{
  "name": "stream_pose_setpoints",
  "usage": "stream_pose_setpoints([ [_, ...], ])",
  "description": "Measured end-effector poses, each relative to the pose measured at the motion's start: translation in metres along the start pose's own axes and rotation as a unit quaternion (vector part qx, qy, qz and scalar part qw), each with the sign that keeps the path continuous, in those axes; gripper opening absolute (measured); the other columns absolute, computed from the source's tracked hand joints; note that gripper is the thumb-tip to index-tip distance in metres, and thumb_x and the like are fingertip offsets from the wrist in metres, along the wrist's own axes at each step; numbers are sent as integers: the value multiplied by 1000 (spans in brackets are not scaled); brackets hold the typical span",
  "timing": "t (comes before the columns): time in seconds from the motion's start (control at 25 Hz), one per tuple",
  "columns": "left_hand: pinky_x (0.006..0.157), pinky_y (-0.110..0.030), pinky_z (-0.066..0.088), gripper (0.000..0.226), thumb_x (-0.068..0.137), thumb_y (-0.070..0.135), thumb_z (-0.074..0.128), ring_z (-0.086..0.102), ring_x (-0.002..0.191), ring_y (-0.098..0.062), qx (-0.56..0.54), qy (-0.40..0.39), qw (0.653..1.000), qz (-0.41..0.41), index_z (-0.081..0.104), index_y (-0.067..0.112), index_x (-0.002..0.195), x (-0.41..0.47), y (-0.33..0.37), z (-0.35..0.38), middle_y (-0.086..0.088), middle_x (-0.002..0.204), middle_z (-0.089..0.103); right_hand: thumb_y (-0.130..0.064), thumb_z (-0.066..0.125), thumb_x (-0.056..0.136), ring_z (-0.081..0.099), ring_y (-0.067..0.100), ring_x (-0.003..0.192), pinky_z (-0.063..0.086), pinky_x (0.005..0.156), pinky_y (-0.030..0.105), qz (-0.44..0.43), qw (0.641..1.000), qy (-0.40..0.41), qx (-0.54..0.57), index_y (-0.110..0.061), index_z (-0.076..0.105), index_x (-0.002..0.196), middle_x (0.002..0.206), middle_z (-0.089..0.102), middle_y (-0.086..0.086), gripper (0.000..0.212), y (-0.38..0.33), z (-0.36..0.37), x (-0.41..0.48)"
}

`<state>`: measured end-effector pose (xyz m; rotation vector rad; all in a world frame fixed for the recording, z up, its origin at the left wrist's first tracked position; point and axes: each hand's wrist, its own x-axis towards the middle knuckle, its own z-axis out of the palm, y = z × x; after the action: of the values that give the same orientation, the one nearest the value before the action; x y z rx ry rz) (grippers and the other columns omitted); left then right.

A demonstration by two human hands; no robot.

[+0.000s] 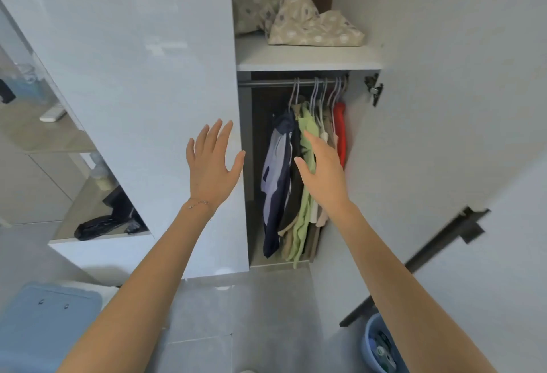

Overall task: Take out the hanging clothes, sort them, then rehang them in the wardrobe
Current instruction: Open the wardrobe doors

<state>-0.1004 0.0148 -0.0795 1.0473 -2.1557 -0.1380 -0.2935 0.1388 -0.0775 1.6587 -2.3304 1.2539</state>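
Note:
An open wardrobe shows a metal rail (266,82) with several garments on pale hangers (316,91), bunched at its right end: a navy and lilac top (276,177), a light green one (305,224), beige pieces (321,216) and a red one (340,133). My right hand (321,171) is raised with straight fingers in front of the green garment, at or just before it. My left hand (210,159) is spread open in front of the white closed door (148,76), holding nothing.
A shelf (307,59) above the rail carries patterned pillows (296,11). The opened right door (444,106) with a black handle (444,257) stands close on the right. A blue bucket (379,349) sits at the lower right, a blue lid (50,319) at the lower left.

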Motion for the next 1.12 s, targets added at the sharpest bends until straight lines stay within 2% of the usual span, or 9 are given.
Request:
stream_pose_setpoints([
  [0.12,118,-56,11,64,93,50,39,17,147,-29,5,7,1000,-22,30,22,150,34,-35,11,-5,158,26,-32,54,98,33,14,140,26,115,29,16,1000,-9,15,-22,34,149,151,40,-5,56,-1,36,34],
  [0.32,117,-59,8,72,91,52,47,7,149,-28,-11,13,999,-35,21,24,152,90,-43,45,-5,161,15,-29,55,97,36,15,139,30,116,33,33,999,-27,17,-23,34,149,150,42,-5,56,18,69,74],
  [0.52,116,-59,6,90,86,60,55,1,149,-31,-4,91,993,-71,8,24,154,145,-31,88,-11,162,5,-22,54,98,36,14,139,27,113,27,23,997,-68,23,-22,33,149,150,41,-4,56,45,84,119],
  [0.6,117,-58,6,93,86,59,57,1,148,-35,16,126,988,-92,6,22,153,157,-29,105,-16,161,6,-21,55,98,36,15,138,30,115,31,-6,996,-82,29,-21,33,149,149,42,-3,56,52,94,136],
  [0.72,115,-60,11,90,88,44,62,6,146,-40,70,186,974,-111,4,19,152,167,-34,126,-21,158,10,-22,56,97,35,19,139,33,114,41,-45,991,-123,23,-21,33,150,150,42,0,58,62,114,156],
  [0.84,115,-60,14,89,83,24,63,9,144,-41,111,215,965,-103,6,18,150,169,-37,132,-18,155,7,-22,56,97,33,22,140,33,113,46,-52,983,-172,20,-22,33,149,151,40,3,58,65,133,167],
  [0.96,114,-60,15,91,72,11,65,12,144,-40,93,232,962,-107,16,16,148,163,-28,124,-16,155,9,-20,57,97,34,22,139,32,114,39,-46,981,-185,37,-21,34,149,151,40,4,57,56,141,166],
  [1.04,114,-60,16,91,70,10,67,13,144,-39,82,234,964,-95,18,16,147,148,-23,114,-16,155,11,-19,57,97,38,21,136,32,109,28,-45,982,-179,43,-19,37,147,148,42,4,54,46,139,161],
  [1.12,114,-60,17,90,72,12,69,12,145,-39,52,226,970,-68,18,15,147,122,-22,95,-15,155,11,-19,55,97,40,20,134,31,103,22,-35,983,-175,48,-19,40,145,146,44,4,51,34,136,150],
])
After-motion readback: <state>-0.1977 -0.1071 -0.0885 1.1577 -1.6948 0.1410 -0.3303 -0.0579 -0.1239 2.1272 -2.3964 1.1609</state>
